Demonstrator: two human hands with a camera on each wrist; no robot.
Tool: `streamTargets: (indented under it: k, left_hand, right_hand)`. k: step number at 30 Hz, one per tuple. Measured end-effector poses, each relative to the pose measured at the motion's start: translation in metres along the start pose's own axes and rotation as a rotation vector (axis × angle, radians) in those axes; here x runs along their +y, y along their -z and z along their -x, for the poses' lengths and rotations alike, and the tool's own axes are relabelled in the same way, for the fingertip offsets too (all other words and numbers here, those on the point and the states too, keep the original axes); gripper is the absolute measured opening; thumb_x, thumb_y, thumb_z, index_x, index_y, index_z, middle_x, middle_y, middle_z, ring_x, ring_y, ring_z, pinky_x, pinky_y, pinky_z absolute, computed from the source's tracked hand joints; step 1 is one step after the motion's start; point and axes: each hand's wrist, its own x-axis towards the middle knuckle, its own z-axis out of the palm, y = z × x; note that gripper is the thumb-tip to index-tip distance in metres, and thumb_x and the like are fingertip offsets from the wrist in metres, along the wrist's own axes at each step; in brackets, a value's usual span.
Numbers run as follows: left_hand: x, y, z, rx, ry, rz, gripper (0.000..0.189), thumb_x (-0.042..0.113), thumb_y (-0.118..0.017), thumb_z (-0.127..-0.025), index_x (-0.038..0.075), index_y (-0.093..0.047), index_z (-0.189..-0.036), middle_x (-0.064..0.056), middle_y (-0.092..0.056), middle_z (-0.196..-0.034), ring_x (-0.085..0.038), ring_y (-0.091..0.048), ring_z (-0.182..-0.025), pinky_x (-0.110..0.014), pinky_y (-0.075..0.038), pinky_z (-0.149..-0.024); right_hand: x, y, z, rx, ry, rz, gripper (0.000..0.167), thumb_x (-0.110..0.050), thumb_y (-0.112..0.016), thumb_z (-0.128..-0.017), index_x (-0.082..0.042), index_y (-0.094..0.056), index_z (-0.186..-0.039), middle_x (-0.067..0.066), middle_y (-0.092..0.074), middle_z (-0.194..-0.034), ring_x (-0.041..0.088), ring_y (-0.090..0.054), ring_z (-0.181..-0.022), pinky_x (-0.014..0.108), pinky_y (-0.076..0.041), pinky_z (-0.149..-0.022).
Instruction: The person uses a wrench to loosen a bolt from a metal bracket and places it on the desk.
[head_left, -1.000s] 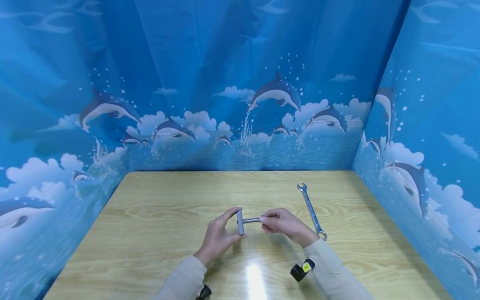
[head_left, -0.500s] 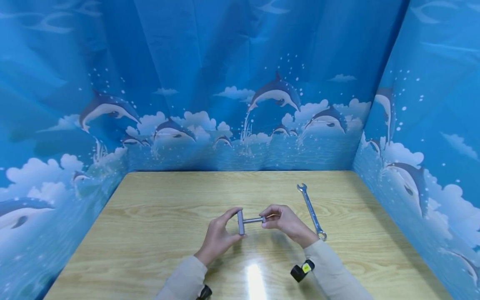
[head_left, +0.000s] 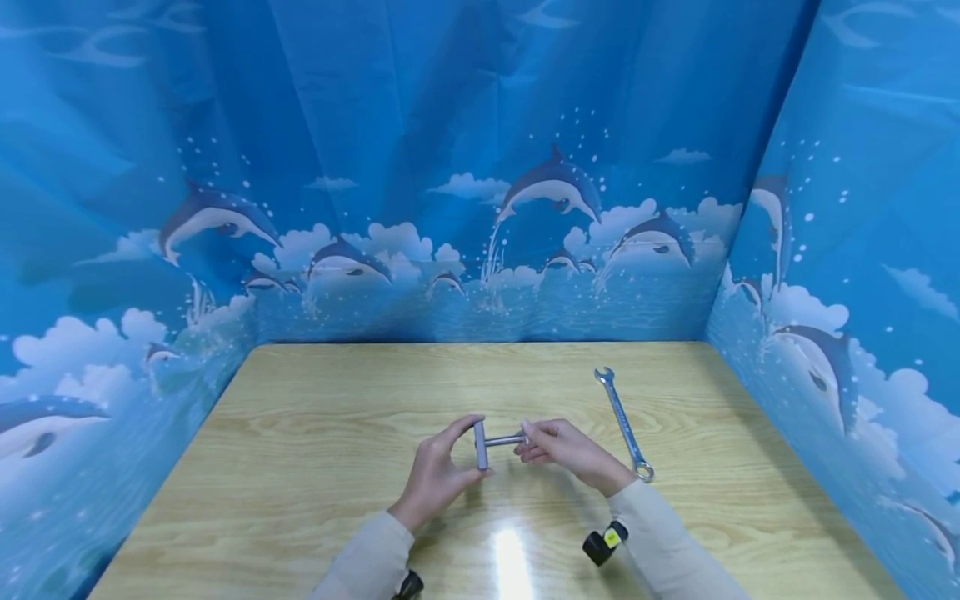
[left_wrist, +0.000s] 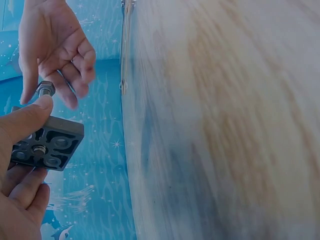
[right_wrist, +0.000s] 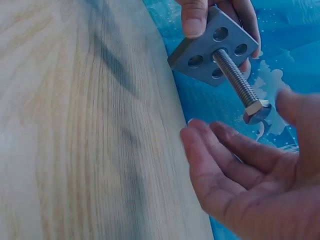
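Note:
My left hand (head_left: 437,473) grips a grey square plate (head_left: 481,447) by its edges, thumb on one edge and fingers on the opposite one. Several round holes surround a hex bolt (right_wrist: 236,80) threaded into the plate's middle. The bolt's tip (left_wrist: 39,149) shows on the ribbed back, in the left wrist view. Around the hex head (right_wrist: 258,111) hovers my right hand (head_left: 573,452), its thumb and loosely bent fingers apart from the metal in the right wrist view. Both hands are above the wooden table.
On the table (head_left: 337,392) to the right lies a combination wrench (head_left: 624,423), its ring end close to my right wrist. Blue dolphin-print curtains (head_left: 420,167) enclose the table at the back and sides.
The right hand's fingers have shifted about the bolt head, bending and loosening across the frames. The left hand and plate stay practically in place; the wrench has not moved.

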Motion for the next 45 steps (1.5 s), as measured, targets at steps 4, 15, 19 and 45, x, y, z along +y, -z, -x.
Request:
streamTargets:
  k: [4,15,19,45]
  left_hand:
    - [-0.0002,0.0,-0.0003,0.003,-0.015,0.0,0.077,0.01,-0.091,-0.057,0.01,-0.058,-0.127,-0.006,-0.064,-0.125,-0.022,-0.06,-0.117,-0.033,-0.05,-0.1]
    - [-0.0009,0.0006,-0.0005,-0.001,-0.021,0.007,0.077,0.01,-0.091,-0.058,0.009,-0.058,-0.128,-0.006,-0.064,-0.126,-0.023,-0.06,-0.117,-0.033,-0.05,-0.1]
    - [-0.0007,0.0006,-0.0003,-0.006,-0.015,0.013,0.078,0.009,-0.09,-0.058,0.009,-0.058,-0.128,-0.007,-0.063,-0.127,-0.024,-0.059,-0.117,-0.034,-0.05,-0.1]
    - [-0.0022,-0.0013,0.0001,-0.004,-0.011,-0.006,0.079,0.009,-0.09,-0.057,0.012,-0.057,-0.129,-0.007,-0.063,-0.127,-0.024,-0.06,-0.117,-0.033,-0.05,-0.1]
  right_hand:
    - [-0.0011,-0.0015,-0.0006,0.017,-0.039,-0.04,0.066,-0.05,-0.042,-0.099,0.013,-0.062,-0.105,0.01,-0.068,-0.086,0.022,-0.066,-0.078,0.037,-0.059,-0.077]
    - [-0.0011,0.0015,-0.0002,0.076,-0.002,-0.039,0.037,-0.027,-0.065,-0.092,0.006,-0.063,-0.11,0.008,-0.066,-0.088,0.017,-0.062,-0.08,0.037,-0.057,-0.081]
    - [0.0009,0.0015,-0.0001,0.124,0.031,-0.031,0.035,-0.013,-0.073,-0.084,0.001,-0.064,-0.114,0.011,-0.065,-0.101,0.021,-0.062,-0.091,0.036,-0.055,-0.087]
    - [0.0037,-0.0001,-0.0028,0.021,-0.078,-0.154,0.069,-0.051,-0.036,-0.101,0.013,-0.061,-0.106,0.013,-0.068,-0.09,0.018,-0.066,-0.08,0.033,-0.059,-0.082]
